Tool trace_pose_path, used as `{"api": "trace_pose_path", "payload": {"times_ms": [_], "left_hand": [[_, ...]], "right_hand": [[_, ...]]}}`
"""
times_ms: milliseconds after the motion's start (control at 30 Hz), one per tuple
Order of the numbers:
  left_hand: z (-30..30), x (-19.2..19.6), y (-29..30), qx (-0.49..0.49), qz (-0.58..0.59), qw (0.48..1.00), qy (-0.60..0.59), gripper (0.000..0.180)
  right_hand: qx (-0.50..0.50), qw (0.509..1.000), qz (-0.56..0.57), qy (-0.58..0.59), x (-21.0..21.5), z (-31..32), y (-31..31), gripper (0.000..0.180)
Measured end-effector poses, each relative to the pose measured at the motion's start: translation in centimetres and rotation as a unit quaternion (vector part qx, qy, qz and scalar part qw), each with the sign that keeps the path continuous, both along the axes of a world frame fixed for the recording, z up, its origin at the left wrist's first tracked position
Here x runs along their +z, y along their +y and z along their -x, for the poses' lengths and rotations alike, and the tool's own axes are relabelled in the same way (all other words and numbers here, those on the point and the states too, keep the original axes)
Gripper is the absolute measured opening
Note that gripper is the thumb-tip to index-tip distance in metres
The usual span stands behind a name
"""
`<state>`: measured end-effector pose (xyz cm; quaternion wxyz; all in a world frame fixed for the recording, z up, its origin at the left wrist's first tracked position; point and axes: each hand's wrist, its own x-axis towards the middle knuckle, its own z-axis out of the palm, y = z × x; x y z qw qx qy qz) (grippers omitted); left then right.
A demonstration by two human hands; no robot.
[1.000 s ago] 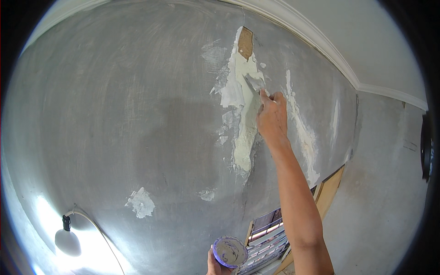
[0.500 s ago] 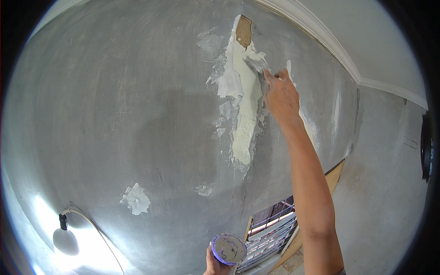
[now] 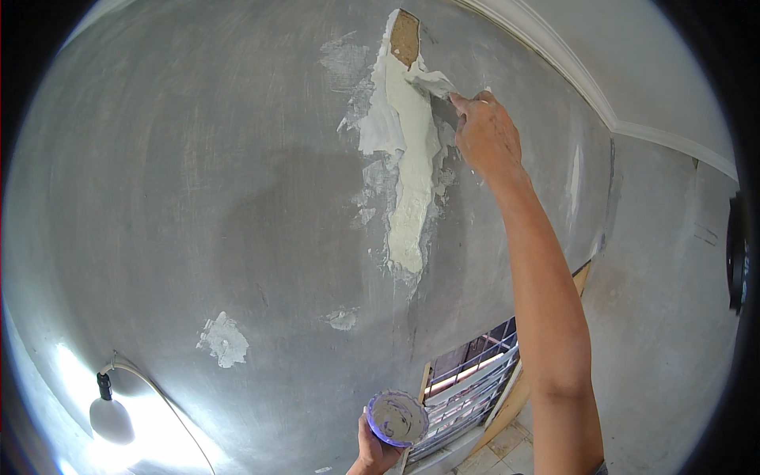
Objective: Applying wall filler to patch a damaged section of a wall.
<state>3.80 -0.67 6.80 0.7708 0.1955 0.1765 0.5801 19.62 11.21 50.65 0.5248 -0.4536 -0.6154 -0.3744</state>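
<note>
My right hand (image 3: 488,136) is closed on a putty knife (image 3: 432,82), its blade loaded with white filler and set against the wall near the top of a long patch. That filler patch (image 3: 409,182) runs down the grey wall (image 3: 261,198), thick and wet-looking, with ragged smears along both sides. Just above the blade a bare brown spot (image 3: 404,39) shows in the wall. Low in the picture, my left hand (image 3: 375,451) grips a purple tub (image 3: 398,418) from its left side. Filler coats the inside of the tub.
A lit bulb (image 3: 112,419) hangs from a cable at the lower left. Beside the tub is a barred window opening (image 3: 473,372) with a wooden frame. White moulding (image 3: 546,47) edges the ceiling. Smaller filler patches (image 3: 224,340) mark the wall. A dark round object (image 3: 736,253) sits at the far right.
My right hand and the putty knife have moved slightly up along the patch, toward the bare spot. The whole view has shifted a little. The tub stays in my left hand.
</note>
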Motion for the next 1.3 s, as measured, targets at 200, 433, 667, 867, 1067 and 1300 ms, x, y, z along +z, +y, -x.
{"api": "trace_pose_path", "payload": {"times_ms": [200,433,667,867,1067,1300], "left_hand": [[0.1,-0.1,-0.1,-0.02,-0.01,0.999,-0.033,0.076],[1.0,0.3,0.2,-0.006,-0.027,0.998,-0.051,0.078],[1.4,3.1,-0.4,-0.001,-0.076,0.995,-0.059,0.08],[1.2,4.1,-0.9,0.006,-0.091,0.995,-0.038,0.08],[0.8,3.6,-1.1,0.016,-0.085,0.996,-0.032,0.081],[1.3,3.1,-0.5,0.014,-0.077,0.996,-0.041,0.082]], "right_hand": [[-0.002,0.999,0.048,-0.019,-8.0,-0.8,0.1,0.043],[0.048,0.994,0.1,-0.016,-19.5,-1.8,-5.6,0.048],[0.093,0.985,0.146,0.007,-23.4,-2.0,-9.1,0.056],[0.086,0.99,0.107,0.019,-19.3,-1.9,-7.6,0.048],[-0.045,0.994,0.104,0.006,-5.5,-1.0,-3.0,0.046],[-0.063,0.989,0.132,0.019,-2.0,1.2,-1.0,0.046]]}}
